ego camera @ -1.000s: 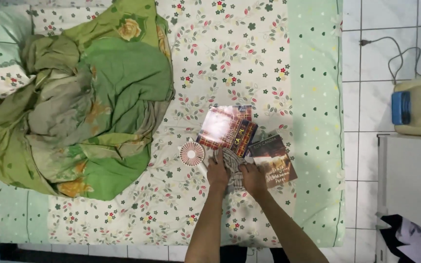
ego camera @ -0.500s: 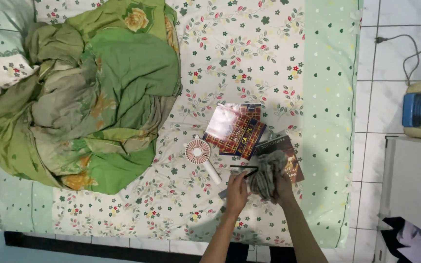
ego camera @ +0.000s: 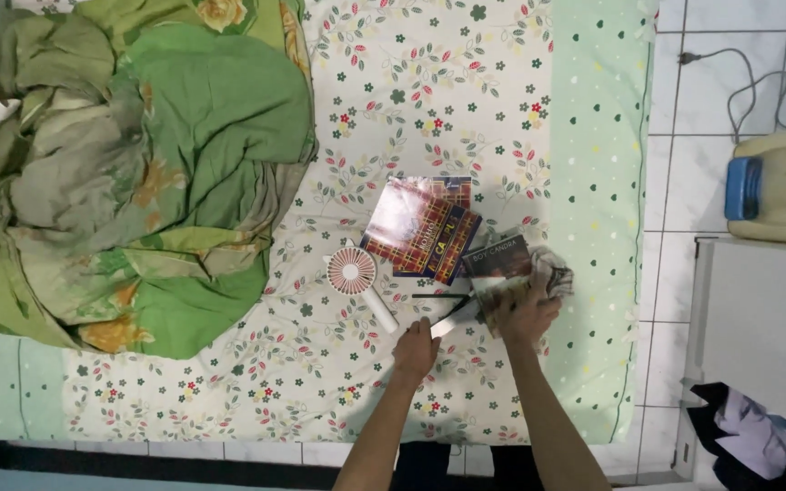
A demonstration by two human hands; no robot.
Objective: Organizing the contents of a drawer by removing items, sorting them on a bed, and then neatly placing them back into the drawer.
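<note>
Your right hand [ego camera: 525, 318] is bunched on the soft, light cloth [ego camera: 548, 273], while your left hand [ego camera: 416, 350] lies loose by the pen [ego camera: 443, 295].

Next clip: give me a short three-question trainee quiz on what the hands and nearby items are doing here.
1. True or false: the right hand grips a crumpled cloth.
2. Which item lies left of the books? A) handheld fan B) mug C) shoe
3. What covers the bed's left side?

Key:
1. True.
2. A, the handheld fan.
3. A rumpled green blanket.
</note>
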